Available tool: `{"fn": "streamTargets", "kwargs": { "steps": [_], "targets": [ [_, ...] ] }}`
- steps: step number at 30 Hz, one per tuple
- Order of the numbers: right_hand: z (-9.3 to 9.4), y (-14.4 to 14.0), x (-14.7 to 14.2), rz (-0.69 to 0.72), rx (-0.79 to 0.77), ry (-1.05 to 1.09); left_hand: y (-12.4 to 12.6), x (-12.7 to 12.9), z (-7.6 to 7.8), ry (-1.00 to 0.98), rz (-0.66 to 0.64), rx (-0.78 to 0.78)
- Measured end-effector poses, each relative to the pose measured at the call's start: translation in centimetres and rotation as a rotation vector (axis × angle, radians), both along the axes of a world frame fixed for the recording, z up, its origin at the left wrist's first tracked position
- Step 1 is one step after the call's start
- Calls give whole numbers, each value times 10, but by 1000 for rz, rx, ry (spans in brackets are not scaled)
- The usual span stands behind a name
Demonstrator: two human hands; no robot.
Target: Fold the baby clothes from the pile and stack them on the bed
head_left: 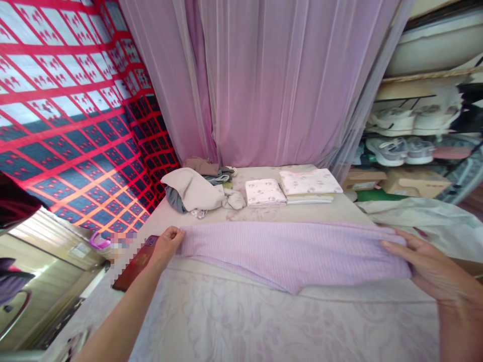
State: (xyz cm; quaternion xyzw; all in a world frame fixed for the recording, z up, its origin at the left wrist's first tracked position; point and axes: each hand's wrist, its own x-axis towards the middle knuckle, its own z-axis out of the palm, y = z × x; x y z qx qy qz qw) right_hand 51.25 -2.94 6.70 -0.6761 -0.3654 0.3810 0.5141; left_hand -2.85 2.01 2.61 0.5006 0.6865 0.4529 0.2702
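Note:
A pair of lilac ribbed trousers [279, 251], folded lengthwise with the legs together, stretches sideways between my two hands over the patterned bed cover [264, 327]. My left hand [171, 236] pinches the narrow leg end at the upper corner. At the wider waist end, my right hand [418, 254] grips the fabric with the thumb on top and the fingers partly hidden behind it. The crotch point hangs lowest along the near edge. Beside my left forearm lies a dark red phone or phone case [136, 264].
Behind the trousers sit a rumpled heap of clothes [196, 191], a small folded printed cloth [265, 192] and a larger folded stack [311, 183]. A purple curtain [264, 80] closes off the back. Shelves with shoes [392, 151] and cardboard boxes [415, 183] stand right; a red-patterned cloth [75, 100] hangs left.

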Motion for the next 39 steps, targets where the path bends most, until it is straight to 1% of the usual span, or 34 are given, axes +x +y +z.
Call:
{"fn": "streamTargets", "kwargs": {
  "steps": [3, 6, 9, 11, 13, 14, 17, 19, 20, 22, 24, 26, 28, 30, 35, 39],
  "targets": [
    [2, 1, -4, 22, -127, 165, 1, -6, -5, 4, -63, -54],
    [1, 2, -7, 35, -148, 194, 5, -10, -9, -13, -112, -99],
    [-4, 4, -7, 37, -160, 218, 10, -9, -7, -8, -101, -120],
    [-7, 5, -6, 43, -157, 219, 14, -7, -1, -35, -61, -90],
    [-8, 7, -4, 20, -109, 196, 16, -4, 11, -122, -16, -18],
    [-8, 7, -2, -17, -61, 183, 16, -2, 19, -185, -1, 22],
    [1, 4, 5, -144, 141, 164, 14, 1, 48, -350, -11, 144],
    [7, 1, 9, -159, 291, 163, 10, 2, 67, -368, -41, 220],
    [10, -1, 10, -151, 340, 155, 8, 2, 74, -350, -45, 239],
    [14, -3, 10, -151, 362, 123, 4, 2, 83, -280, -53, 223],
    [15, -3, 7, -157, 319, 86, 0, 2, 83, -212, -65, 186],
    [15, -4, 5, -146, 293, 62, -3, 2, 79, -204, -45, 191],
    [16, -5, 4, -127, 282, 56, -5, 1, 75, -258, 12, 225],
    [16, -8, 7, -139, 265, 66, -7, 1, 72, -326, 61, 238],
    [16, -15, 15, -170, 265, 135, -15, 2, 74, -446, 89, 232],
    [20, -20, 18, -174, 194, 186, -20, -2, 71, -461, 104, 259]
  ]
}}
